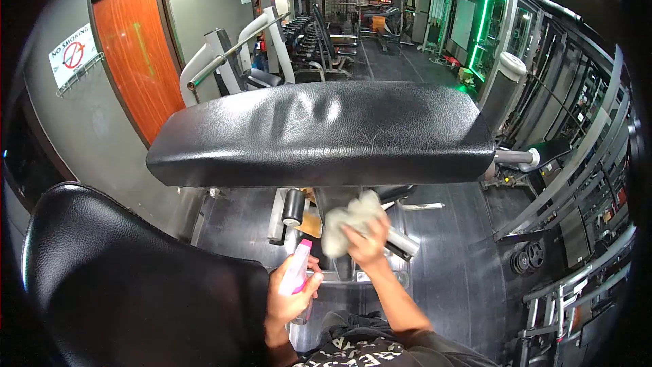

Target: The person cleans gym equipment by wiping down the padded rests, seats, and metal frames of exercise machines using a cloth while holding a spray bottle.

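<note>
A pink and white bottle (297, 268) is held upright in my left hand (288, 297), low in the middle of the view, beside a black padded seat back. My right hand (367, 240) grips a pale cloth (350, 223), slightly blurred, in front of the machine's dark central post. Above both hands a wide black padded bench (326, 132) stretches across the view, its top creased and shiny. Neither hand touches this pad. A black foam roller (293, 206) shows just left of the cloth.
The black seat back (136, 285) fills the lower left. A metal tube (404, 245) sticks out right of my right hand. Racks and frames (577, 285) line the right side. Behind stand a dumbbell rack (305, 41) and an orange-brown door (139, 47).
</note>
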The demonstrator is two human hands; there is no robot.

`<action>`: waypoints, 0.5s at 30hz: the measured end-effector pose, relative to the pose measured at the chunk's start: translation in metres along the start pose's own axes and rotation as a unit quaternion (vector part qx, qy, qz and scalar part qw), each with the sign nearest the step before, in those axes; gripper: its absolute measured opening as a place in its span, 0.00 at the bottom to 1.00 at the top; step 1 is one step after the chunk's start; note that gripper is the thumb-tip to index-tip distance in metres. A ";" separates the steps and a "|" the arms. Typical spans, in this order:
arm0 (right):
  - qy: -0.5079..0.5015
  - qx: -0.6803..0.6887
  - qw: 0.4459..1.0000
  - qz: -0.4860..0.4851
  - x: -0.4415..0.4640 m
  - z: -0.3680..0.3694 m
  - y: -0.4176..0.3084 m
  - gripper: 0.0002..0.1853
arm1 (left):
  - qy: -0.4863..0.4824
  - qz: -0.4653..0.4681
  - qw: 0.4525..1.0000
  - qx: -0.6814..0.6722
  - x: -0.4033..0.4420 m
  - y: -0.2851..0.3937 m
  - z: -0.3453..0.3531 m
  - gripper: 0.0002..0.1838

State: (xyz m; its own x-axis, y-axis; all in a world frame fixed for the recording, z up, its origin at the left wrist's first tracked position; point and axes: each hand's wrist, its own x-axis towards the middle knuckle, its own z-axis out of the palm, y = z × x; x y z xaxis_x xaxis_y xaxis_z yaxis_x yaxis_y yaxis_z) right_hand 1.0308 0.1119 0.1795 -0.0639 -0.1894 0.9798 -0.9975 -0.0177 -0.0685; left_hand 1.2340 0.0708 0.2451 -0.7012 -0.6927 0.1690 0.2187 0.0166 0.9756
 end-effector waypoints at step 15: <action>-0.197 0.078 0.958 0.192 -0.110 -0.001 0.003 0.33 | 0.025 0.078 0.995 0.054 0.000 0.000 -0.014 0.13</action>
State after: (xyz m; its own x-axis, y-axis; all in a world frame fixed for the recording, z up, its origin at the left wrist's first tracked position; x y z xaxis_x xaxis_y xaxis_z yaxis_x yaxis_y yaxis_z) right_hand 1.0344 0.1332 0.0715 -0.3775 -0.5675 0.7317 -0.8842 -0.0140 -0.4670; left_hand 1.2429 0.0608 0.2433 -0.6290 -0.7106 0.3152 0.2465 0.2023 0.9478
